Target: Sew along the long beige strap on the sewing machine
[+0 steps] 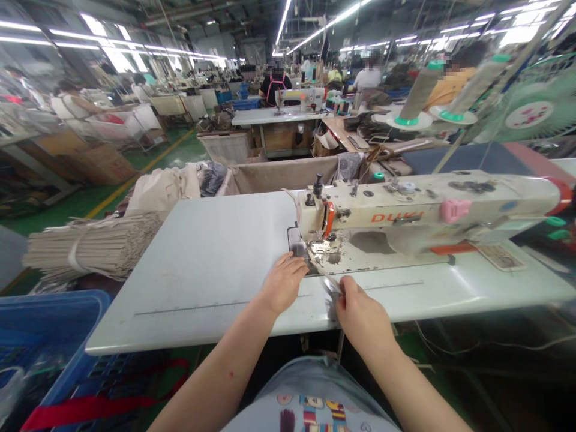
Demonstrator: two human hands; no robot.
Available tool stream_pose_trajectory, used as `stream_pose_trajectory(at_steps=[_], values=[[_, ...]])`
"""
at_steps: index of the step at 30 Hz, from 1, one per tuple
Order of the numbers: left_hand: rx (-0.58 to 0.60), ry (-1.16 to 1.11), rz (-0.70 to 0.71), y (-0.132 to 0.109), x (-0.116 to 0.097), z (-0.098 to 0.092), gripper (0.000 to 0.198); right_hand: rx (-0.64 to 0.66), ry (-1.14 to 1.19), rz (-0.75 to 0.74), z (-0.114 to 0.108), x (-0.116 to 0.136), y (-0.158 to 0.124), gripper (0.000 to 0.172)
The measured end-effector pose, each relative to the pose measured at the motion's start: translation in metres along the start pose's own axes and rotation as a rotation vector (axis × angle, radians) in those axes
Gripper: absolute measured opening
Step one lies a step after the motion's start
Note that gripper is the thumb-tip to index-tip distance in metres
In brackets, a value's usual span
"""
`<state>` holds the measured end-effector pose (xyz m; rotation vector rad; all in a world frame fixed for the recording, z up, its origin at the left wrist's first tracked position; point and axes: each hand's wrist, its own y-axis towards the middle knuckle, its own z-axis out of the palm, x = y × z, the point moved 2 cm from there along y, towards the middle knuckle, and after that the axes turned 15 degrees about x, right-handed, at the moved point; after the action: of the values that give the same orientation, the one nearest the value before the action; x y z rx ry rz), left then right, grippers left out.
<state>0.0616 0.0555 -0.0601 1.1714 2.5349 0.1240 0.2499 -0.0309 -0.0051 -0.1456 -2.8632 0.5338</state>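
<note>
A white sewing machine (382,210) with orange lettering stands on a pale table. My left hand (285,282) rests palm down beside its metal needle plate, fingers stretched out at the left of the presser foot (321,246). A narrow light fabric strip (324,275) runs from near the foot down to my right hand (364,315). The fingers of that hand are closed in a pinch on the strip's near end, close to the front edge. Blur and the fingers hide part of the end.
The table (202,258) has a printed ruler line along its front. To the left lie a tied bundle of beige strips (90,246) and a blue plastic basket (45,318). Thread cones (418,93) and a green fan (535,111) stand at right. Several people work farther back.
</note>
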Motion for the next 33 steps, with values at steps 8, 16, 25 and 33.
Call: stream_pose_trajectory(at_steps=[8,16,25,33], values=[[-0.020,0.006,-0.029,0.000,0.000,-0.001,0.038,0.257,0.341,-0.173,0.001,0.001,-0.007,0.015],[-0.012,-0.004,-0.038,-0.001,0.002,0.001,0.038,0.010,-0.042,-0.009,0.001,-0.005,-0.010,0.038],[-0.050,-0.012,-0.007,0.000,0.000,0.001,0.037,0.209,0.652,-0.222,0.017,-0.006,-0.016,0.034],[0.042,0.031,0.009,-0.001,-0.002,0.002,0.041,0.149,0.675,-0.223,0.038,-0.006,-0.026,0.055]])
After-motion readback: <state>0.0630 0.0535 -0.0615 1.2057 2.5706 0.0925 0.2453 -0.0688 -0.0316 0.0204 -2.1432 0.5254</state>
